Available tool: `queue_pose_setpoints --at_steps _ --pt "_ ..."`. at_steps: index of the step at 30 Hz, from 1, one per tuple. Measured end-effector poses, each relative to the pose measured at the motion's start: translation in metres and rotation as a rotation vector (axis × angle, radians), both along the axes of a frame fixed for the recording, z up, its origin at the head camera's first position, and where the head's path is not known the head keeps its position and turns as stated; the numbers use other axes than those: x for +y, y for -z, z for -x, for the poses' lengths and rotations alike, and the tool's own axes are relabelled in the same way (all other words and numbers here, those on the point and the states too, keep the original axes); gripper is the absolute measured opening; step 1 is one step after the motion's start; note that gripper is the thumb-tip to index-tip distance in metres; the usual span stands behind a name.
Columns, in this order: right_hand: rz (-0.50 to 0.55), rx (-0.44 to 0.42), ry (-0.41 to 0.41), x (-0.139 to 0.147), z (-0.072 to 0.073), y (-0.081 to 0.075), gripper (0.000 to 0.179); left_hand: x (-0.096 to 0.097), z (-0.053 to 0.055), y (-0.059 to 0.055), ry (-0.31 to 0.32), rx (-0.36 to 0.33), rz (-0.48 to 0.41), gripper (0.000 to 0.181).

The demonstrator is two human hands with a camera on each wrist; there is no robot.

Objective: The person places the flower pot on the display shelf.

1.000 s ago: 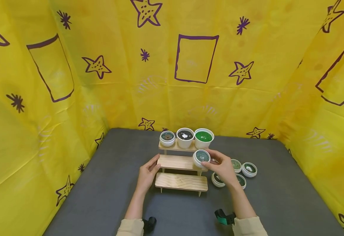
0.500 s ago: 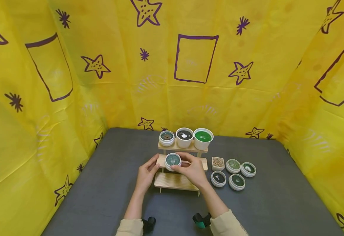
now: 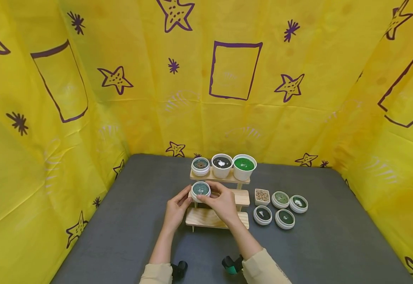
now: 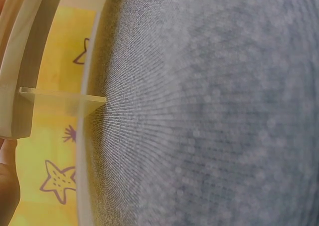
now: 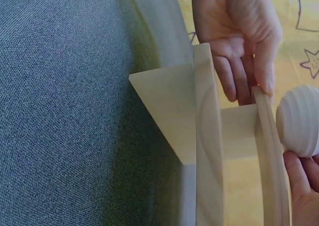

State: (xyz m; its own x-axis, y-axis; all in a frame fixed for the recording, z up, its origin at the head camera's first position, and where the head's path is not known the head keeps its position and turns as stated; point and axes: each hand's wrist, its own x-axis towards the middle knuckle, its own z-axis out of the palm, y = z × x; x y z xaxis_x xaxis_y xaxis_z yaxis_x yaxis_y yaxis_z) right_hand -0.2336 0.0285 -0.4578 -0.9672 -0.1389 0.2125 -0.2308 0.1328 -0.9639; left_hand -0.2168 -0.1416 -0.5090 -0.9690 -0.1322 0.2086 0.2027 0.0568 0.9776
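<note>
A three-step wooden stand (image 3: 210,218) stands on the table. My left hand (image 3: 174,211) pinches the left end of its middle step, thumb over the edge, fingers below, as the right wrist view shows. My right hand (image 3: 224,203) holds a small white ribbed pot (image 3: 201,189) with a teal-grey filling, thumb in front and fingers behind. This pot is at the middle step's left end, close to my left fingertips; whether it touches the wood I cannot tell. On the top step are a low white pot (image 3: 200,166), a dark-filled cup (image 3: 222,166) and a green-filled cup (image 3: 244,167).
Right of the stand, a square pot (image 3: 261,197) with speckled gravel-like filling sits among several low round pots (image 3: 285,219) with green or dark fillings. The grey tabletop (image 3: 128,232) is bordered by yellow curtains (image 3: 142,118) at the back and sides.
My right hand has carried the teal-grey pot leftward along the middle step, from its right end to its left end. The left hand has kept its grip on the stand.
</note>
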Motion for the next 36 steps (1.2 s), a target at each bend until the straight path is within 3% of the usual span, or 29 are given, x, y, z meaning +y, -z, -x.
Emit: queue_pose_setpoints --at_steps 30,36 --pt "-0.066 0.078 0.077 -0.0095 0.0039 0.0077 0.05 0.0011 0.0005 -0.0001 0.013 -0.003 -0.049 0.045" --pt "-0.032 0.071 0.068 -0.0086 0.0028 0.0073 0.053 0.0016 0.0004 -0.0003 0.012 0.008 -0.055 0.044"
